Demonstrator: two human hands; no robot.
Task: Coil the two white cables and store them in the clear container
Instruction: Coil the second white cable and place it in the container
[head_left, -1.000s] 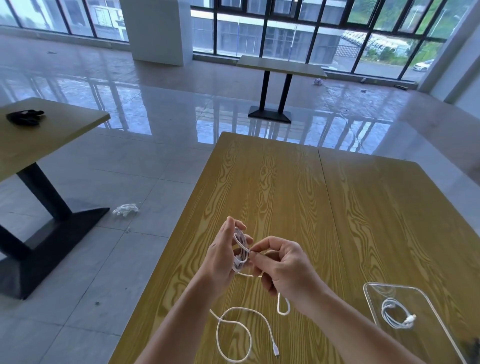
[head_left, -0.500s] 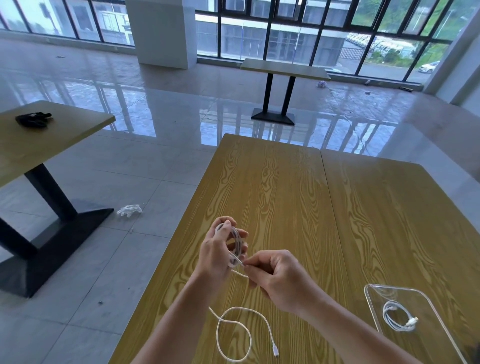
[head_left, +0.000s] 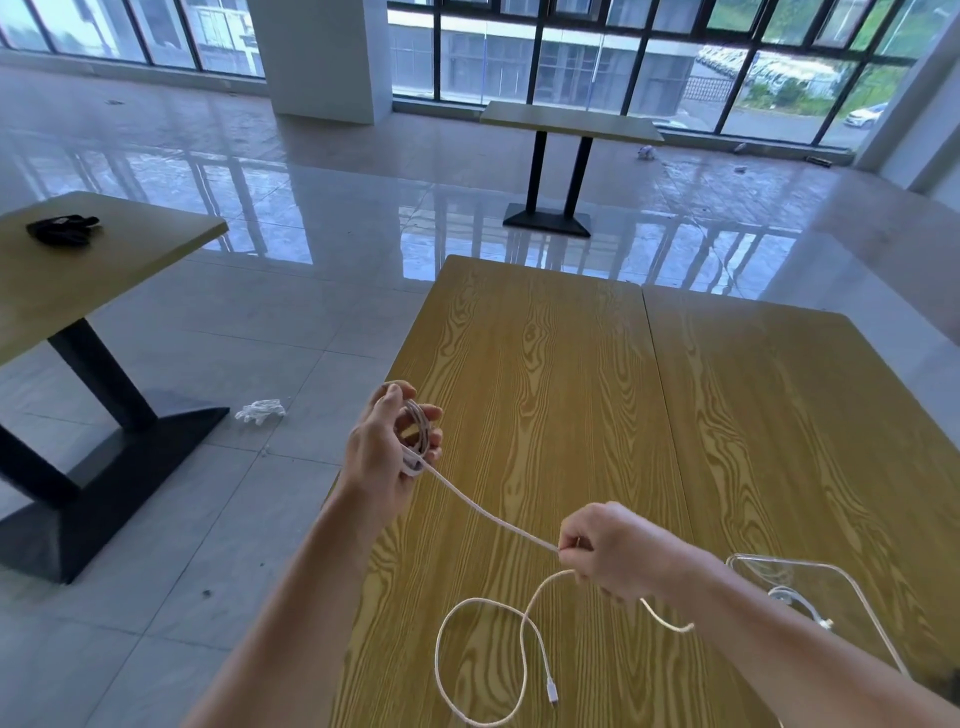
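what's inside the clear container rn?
One coiled white cable lies inside the clear container. The right forearm covers the container's near-left part, so anything lying there cannot be seen.

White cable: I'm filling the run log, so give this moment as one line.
left hand grips coil | right hand pinches white cable | tail on table | other cable in clear container

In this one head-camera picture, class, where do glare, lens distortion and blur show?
Head view: window glare streaks the glossy floor; the wide lens bows the window frames and splays the table edges; the left hand, right hand and cable look slightly soft; the clear container shows mainly by its bright rim.
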